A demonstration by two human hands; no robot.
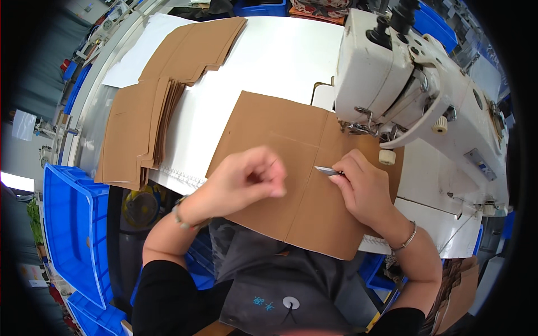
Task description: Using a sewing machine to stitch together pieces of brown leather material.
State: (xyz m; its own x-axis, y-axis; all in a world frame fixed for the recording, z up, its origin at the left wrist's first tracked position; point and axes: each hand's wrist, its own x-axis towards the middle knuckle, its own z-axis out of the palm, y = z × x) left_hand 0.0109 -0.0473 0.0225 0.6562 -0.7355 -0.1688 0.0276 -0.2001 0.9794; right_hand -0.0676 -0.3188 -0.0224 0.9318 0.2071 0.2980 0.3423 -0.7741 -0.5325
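Note:
A large brown panel (269,134) with seam lines lies on the white table, its right part under the sewing machine's head. My right hand (361,187) is closed around a small tool with a pointed metal blade (324,170). The blade points left, over the long seam of the panel; the rest of the tool is hidden in my fingers. To the left, my left hand (252,176) hovers above the panel, its fingers curled and closed. Whatever it may pinch is too small to make out.
A white sewing machine (370,67) stands at the right, its needle area just beyond my right hand. Stacked brown pieces (131,129) lie on the table's left side, with more brown pieces (190,47) behind. A blue crate (75,229) is at the left, below table height.

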